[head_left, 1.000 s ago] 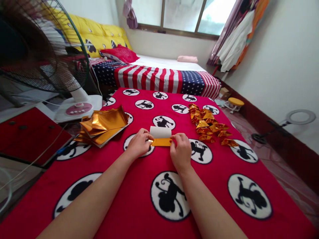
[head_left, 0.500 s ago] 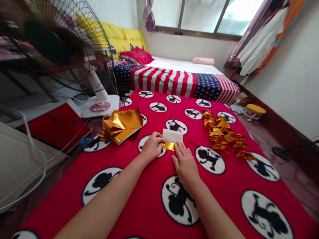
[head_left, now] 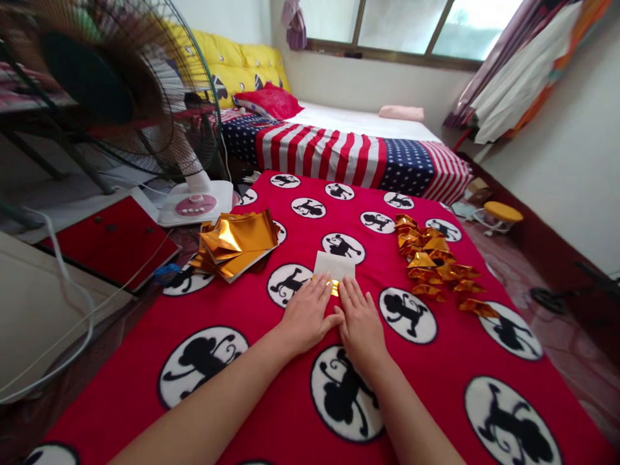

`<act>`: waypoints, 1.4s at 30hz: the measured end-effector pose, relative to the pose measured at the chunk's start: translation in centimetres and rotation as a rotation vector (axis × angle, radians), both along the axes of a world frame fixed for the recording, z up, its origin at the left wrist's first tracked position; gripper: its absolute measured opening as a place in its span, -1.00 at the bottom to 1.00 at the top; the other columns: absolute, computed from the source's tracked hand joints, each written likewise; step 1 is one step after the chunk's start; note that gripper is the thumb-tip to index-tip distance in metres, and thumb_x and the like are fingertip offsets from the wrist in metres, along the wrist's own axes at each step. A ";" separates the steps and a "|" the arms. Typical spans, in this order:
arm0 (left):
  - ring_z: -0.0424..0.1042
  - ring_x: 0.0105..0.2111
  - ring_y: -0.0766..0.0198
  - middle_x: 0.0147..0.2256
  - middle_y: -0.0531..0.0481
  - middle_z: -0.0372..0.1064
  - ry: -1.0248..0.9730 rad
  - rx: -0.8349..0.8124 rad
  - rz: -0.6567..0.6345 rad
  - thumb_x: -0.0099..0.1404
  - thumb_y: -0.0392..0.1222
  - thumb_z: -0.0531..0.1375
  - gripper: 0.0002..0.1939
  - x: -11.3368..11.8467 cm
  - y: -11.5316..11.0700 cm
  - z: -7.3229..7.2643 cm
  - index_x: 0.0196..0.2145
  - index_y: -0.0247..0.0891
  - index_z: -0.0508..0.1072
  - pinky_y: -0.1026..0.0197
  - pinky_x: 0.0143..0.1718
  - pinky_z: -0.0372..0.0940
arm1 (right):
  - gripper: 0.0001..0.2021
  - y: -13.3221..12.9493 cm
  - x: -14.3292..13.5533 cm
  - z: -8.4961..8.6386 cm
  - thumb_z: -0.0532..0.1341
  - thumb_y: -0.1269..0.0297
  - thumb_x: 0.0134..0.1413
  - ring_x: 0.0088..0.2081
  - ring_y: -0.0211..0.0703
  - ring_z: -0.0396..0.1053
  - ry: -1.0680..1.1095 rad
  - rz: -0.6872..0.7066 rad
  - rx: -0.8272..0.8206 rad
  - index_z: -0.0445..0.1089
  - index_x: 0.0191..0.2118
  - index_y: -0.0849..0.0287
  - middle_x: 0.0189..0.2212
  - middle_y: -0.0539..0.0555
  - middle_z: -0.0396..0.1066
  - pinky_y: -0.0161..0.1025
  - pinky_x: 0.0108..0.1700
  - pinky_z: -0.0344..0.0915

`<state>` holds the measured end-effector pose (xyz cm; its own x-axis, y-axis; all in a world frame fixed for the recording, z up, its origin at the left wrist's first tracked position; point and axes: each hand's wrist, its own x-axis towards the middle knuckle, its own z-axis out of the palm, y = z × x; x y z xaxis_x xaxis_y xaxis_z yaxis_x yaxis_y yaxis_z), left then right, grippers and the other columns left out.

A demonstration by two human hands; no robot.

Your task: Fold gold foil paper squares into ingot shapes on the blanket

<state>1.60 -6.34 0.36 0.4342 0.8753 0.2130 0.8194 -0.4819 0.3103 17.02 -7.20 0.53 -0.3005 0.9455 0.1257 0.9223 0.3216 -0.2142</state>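
A small sheet of gold foil paper (head_left: 335,265) lies on the red cloth, its white side up and its near edge folded over to show a gold strip. My left hand (head_left: 312,313) rests flat on the left part of that strip, fingers stretched forward. Flat on the strip's right end is my right hand (head_left: 361,320), its fingers also straight. The two thumbs meet near the middle. Most of the gold strip is hidden under the fingers. To the left sits a stack of gold foil sheets (head_left: 242,240); to the right, several folded gold pieces (head_left: 426,252) lie in a cluster.
The red cloth (head_left: 271,413) has monkey prints in white circles. An electric fan (head_left: 194,203) stands at the left, beside a red panel (head_left: 113,239). Behind is a bed (head_left: 329,158) with a striped, starred cover. A yellow stool (head_left: 504,211) stands at the right.
My left hand has gone from pinching the strip's left end to lying flat on it, nearer my right hand. The right hand stays about where it was.
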 end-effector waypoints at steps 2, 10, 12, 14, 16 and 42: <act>-0.05 0.34 0.06 0.34 -0.22 -0.08 0.036 0.002 0.020 0.40 0.12 -0.04 -0.33 -0.6 -0.2 -0.2 0.30 -0.37 0.10 -0.02 0.32 -0.03 | -0.49 -0.1 0.0 0.3 -0.06 0.28 0.31 0.38 -0.07 -0.13 0.018 -0.008 -0.003 0.05 0.33 0.25 0.36 0.15 -0.08 0.08 0.33 -0.10; -0.06 0.34 0.14 0.34 -0.16 -0.03 0.032 -0.006 0.035 0.38 -0.14 0.02 -0.40 -0.8 -0.1 -0.6 0.32 -0.29 0.06 0.03 0.34 -0.09 | -0.41 -0.4 -2.4 1.0 -0.07 0.14 0.33 0.39 -0.10 -0.19 0.157 0.188 0.030 -0.10 0.38 0.25 0.36 0.20 -0.09 0.02 0.35 -0.13; -0.05 0.34 0.14 0.33 -0.15 -0.02 0.036 -0.011 0.040 0.39 -0.10 0.01 -0.41 -0.8 -0.1 -0.6 0.32 -0.29 0.07 0.03 0.33 -0.08 | -0.31 -0.5 -2.3 0.5 -0.01 0.00 0.28 0.39 -0.04 -0.17 0.140 0.153 0.000 -0.11 0.38 0.30 0.36 0.25 -0.11 0.01 0.34 -0.10; -0.05 0.34 0.13 0.34 -0.15 -0.04 0.037 -0.006 0.039 0.40 -0.05 0.00 -0.42 -0.8 -0.1 -0.4 0.31 -0.29 0.09 0.01 0.33 -0.08 | -0.27 -0.6 -1.5 0.0 0.01 -0.08 0.25 0.38 0.02 -0.17 0.085 0.066 0.004 -0.05 0.36 0.32 0.37 0.27 -0.12 0.05 0.34 -0.14; -0.05 0.34 0.12 0.34 -0.15 -0.06 0.034 0.003 0.034 0.39 -0.02 0.01 -0.41 -0.9 -0.2 -0.1 0.30 -0.30 0.12 0.01 0.33 -0.07 | -0.28 -0.6 -0.1 -0.2 -0.02 -0.10 0.26 0.38 0.04 -0.18 0.030 -0.006 0.005 -0.02 0.36 0.32 0.37 0.28 -0.13 0.09 0.34 -0.16; -0.04 0.34 0.02 0.34 -0.17 -0.06 0.077 0.030 0.228 0.37 -0.06 0.00 -0.42 -0.9 -1.3 -0.1 0.28 -0.31 0.15 -0.20 0.31 -0.12 | -0.28 -1.4 -1.2 0.7 -0.02 -0.09 0.26 0.40 0.03 -0.26 0.032 0.054 0.042 -0.04 0.36 0.31 0.38 0.23 -0.17 0.14 0.34 -0.21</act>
<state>0.67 -7.65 0.26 0.2423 0.9463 0.2142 0.9286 -0.2902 0.2315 15.87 -8.56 1.27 -0.3463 0.9217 0.1749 0.8963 0.3801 -0.2283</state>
